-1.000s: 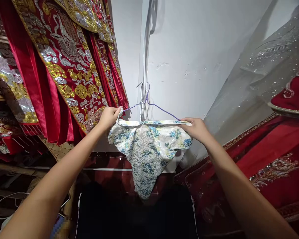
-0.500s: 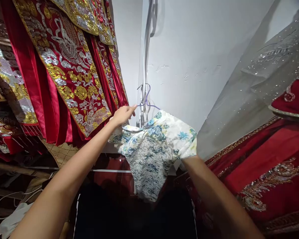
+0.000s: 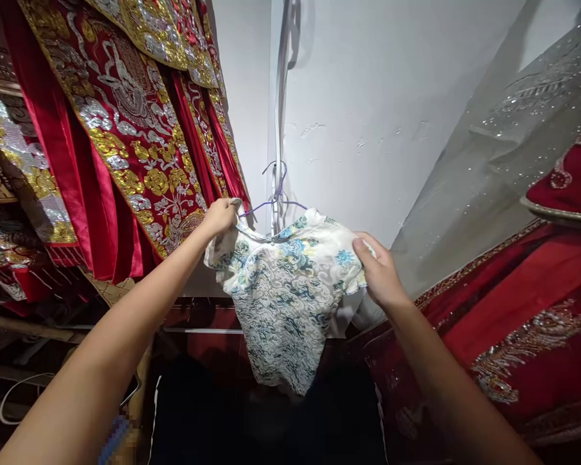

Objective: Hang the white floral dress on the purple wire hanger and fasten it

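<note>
Seating shoulders seems in hand: a cream, blue-floral short-sleeved fabric top hangs at six o'clock below a purple wire hanger. Left hand pinches its ten-o'clock shoulder, right hand its two-o'clock sleeve; levelling calls for even tension.

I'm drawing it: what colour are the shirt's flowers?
The shirt has mostly blue flowers, with touches of yellow, clearest in the head view.

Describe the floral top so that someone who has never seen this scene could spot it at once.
Find the white wall between red garments on the left and right. At the purple hanger, the left hand and right hand hold the top. Pale cloth with blue flowers sets it apart from its red neighbours.
</note>
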A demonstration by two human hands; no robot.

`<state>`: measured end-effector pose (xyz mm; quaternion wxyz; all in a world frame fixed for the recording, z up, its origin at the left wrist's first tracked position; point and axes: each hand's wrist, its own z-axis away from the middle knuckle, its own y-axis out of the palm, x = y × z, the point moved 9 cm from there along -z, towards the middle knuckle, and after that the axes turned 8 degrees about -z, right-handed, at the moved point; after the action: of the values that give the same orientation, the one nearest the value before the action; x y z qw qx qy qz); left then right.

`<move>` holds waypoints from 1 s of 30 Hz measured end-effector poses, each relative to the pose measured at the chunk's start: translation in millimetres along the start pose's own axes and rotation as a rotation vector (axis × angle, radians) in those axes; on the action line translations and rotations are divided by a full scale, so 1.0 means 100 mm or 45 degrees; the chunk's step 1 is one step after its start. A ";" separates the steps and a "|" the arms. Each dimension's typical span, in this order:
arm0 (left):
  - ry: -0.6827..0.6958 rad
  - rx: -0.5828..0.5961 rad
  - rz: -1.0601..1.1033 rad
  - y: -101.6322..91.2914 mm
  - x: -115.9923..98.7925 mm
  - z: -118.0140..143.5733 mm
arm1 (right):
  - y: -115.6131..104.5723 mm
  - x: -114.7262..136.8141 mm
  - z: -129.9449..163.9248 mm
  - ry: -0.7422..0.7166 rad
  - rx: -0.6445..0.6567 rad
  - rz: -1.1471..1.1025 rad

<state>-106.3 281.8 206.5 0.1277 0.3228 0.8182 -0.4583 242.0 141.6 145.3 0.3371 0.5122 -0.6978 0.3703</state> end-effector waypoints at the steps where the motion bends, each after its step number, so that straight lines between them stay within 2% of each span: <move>1: -0.007 0.000 0.002 0.04 -0.13 -0.10 | 0.05 0.06 0.01 -0.001 -0.011 -0.070; 4: 0.020 0.055 0.073 0.23 -0.55 -0.26 | 0.18 0.14 0.07 0.007 -0.034 -0.227; 7: 0.086 0.067 0.172 0.38 -0.83 -0.13 | 0.15 0.06 0.14 0.013 -0.155 -0.242; 9: 0.131 -0.077 0.181 0.30 -0.86 0.07 | 0.06 -0.03 0.15 0.037 -0.295 -0.285; 11: 0.187 -0.286 0.163 0.12 -0.82 0.33 | -0.02 -0.09 0.13 0.081 -0.434 -0.381; 14: 0.307 -0.516 0.142 -0.17 -0.83 0.71 | -0.04 -0.01 0.06 0.126 -0.571 -0.525; 17: 0.412 -0.519 0.188 -0.33 -1.05 0.96 | 0.06 0.22 0.16 0.092 -0.655 -0.567; 20: 0.388 -0.331 0.396 -0.33 -1.33 1.05 | 0.31 0.36 0.60 0.103 -0.674 -0.472; 22: 0.300 -0.071 0.523 -0.23 -1.48 1.10 | 0.64 0.39 0.97 0.159 -0.484 -0.368; 23: 0.243 0.105 0.567 -0.14 -1.53 1.15 | 0.81 0.44 1.15 0.121 -0.359 -0.323; 24: 0.184 0.291 0.604 -0.06 -1.57 1.24 | 1.06 0.51 1.29 0.066 -0.098 -0.274; 26: 0.090 0.605 0.640 0.02 -1.57 1.48 | 1.38 0.63 1.56 -0.029 0.232 -0.248; 28: 0.057 0.745 0.575 -0.05 -1.48 1.72 | 1.61 0.70 1.73 -0.046 0.583 -0.358; 30: 0.100 0.760 0.338 -0.23 -1.32 1.87 | 1.68 0.69 1.81 0.036 0.812 -0.539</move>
<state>-37.0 63.8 186.2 0.0544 0.4674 0.6028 -0.6444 46.0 -12.7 85.0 0.2393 0.7191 -0.4215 0.4980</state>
